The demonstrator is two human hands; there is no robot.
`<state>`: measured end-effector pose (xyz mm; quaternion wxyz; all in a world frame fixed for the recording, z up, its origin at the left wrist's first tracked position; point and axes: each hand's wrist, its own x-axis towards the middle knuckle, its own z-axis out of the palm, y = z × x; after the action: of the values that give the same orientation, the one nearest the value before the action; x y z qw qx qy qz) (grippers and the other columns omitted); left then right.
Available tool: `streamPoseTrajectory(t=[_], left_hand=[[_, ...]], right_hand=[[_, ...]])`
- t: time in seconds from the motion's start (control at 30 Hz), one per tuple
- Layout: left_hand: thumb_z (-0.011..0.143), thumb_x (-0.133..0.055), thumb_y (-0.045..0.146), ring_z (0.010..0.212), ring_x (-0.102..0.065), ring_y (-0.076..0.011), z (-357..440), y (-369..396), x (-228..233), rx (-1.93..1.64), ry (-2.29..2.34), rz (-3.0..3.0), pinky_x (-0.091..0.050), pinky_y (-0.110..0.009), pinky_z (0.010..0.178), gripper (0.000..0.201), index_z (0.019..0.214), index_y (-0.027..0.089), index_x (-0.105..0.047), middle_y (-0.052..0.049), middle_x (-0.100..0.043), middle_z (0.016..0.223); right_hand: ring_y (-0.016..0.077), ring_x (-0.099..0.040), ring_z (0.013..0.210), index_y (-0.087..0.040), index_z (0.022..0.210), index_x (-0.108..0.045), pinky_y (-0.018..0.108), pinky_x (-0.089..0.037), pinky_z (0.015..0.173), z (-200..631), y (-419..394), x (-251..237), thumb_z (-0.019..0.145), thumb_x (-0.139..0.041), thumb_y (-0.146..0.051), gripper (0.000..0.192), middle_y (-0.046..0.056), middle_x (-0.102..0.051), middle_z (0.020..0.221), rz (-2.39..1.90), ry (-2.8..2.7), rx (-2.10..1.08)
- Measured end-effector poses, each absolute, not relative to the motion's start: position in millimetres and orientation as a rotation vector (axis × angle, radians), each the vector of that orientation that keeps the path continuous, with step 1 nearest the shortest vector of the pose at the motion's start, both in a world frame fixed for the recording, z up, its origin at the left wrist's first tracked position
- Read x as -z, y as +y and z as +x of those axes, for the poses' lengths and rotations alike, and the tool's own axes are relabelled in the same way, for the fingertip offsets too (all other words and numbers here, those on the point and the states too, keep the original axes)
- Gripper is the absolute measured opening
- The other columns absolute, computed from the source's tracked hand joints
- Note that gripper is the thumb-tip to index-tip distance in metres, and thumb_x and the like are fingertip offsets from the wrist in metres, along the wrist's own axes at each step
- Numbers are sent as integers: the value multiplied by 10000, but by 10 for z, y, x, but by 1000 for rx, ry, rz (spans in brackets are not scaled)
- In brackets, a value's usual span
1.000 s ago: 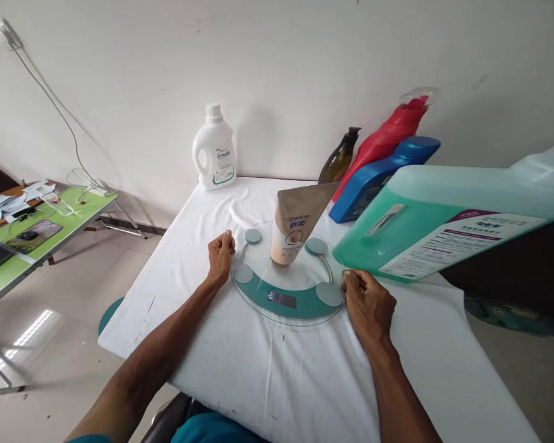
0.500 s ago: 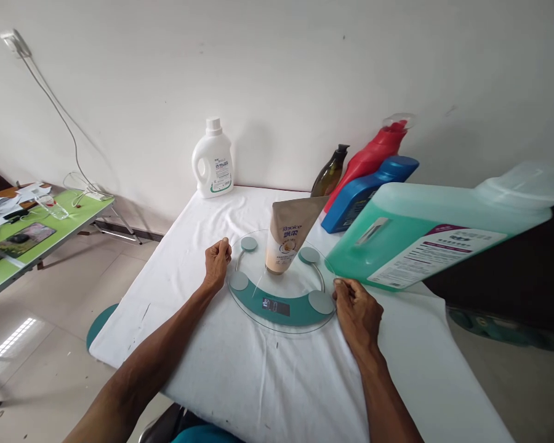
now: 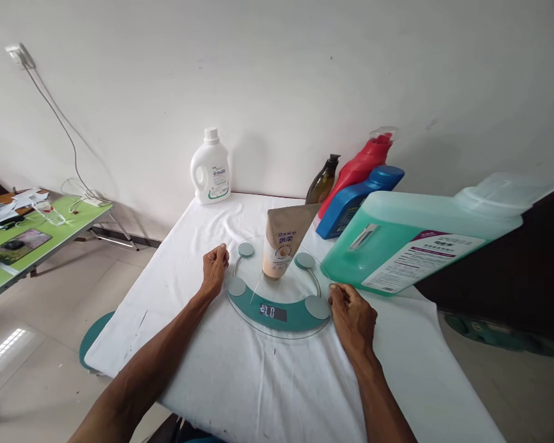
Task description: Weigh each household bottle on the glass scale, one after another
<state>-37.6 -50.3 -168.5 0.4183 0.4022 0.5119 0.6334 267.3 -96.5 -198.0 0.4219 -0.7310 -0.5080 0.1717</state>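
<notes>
A round glass bathroom scale (image 3: 279,330) with a teal band lies on the white cloth, its display lit and seeming to read "LO". On its glass stands a beige Rejoice tube (image 3: 281,241), cap down. My left hand (image 3: 213,271) is closed at the scale's left rim, fingers pinched together. At the right rim my right hand (image 3: 354,315) is closed too, thumb and fingers at the glass edge. Just behind my right hand a big jug of green liquid (image 3: 383,246) stands close to the scale.
Blue (image 3: 357,200) and red bottles (image 3: 357,165) and a dark pump bottle (image 3: 323,181) stand at the back right. A white detergent bottle (image 3: 212,169) is at the back left corner of the cloth-covered table (image 3: 175,246). Further left is a green table (image 3: 69,221) with papers.
The scale's display now shows brighter characters. Both hands stay at the rim and the tube stays on the glass. The whole view has shifted slightly.
</notes>
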Motion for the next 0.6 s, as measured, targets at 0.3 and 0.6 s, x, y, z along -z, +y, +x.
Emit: streamPoseTrajectory(t=[0.3, 0.6], left_hand=[[839, -664, 844, 557, -261, -96, -348, -511, 1724, -1575, 1322, 1049, -210, -266, 536, 709, 604, 215, -439, 48, -310, 575], [812, -602, 930, 565, -263, -116, -285, -478, 1849, -1573, 1329, 1086, -208, -284, 559, 761, 588, 223, -433, 37, -310, 559]], right_hand=[[352, -733, 767, -276, 826, -674, 424, -534, 772, 2776, -926, 2106, 800, -447, -715, 495, 147, -779, 765, -1799, -1297, -415], [384, -763, 826, -315, 855, -723, 433, -569, 756, 2961, -812, 2230, 774, -492, -735, 485, 138, -822, 865, -1858, -1213, -543]])
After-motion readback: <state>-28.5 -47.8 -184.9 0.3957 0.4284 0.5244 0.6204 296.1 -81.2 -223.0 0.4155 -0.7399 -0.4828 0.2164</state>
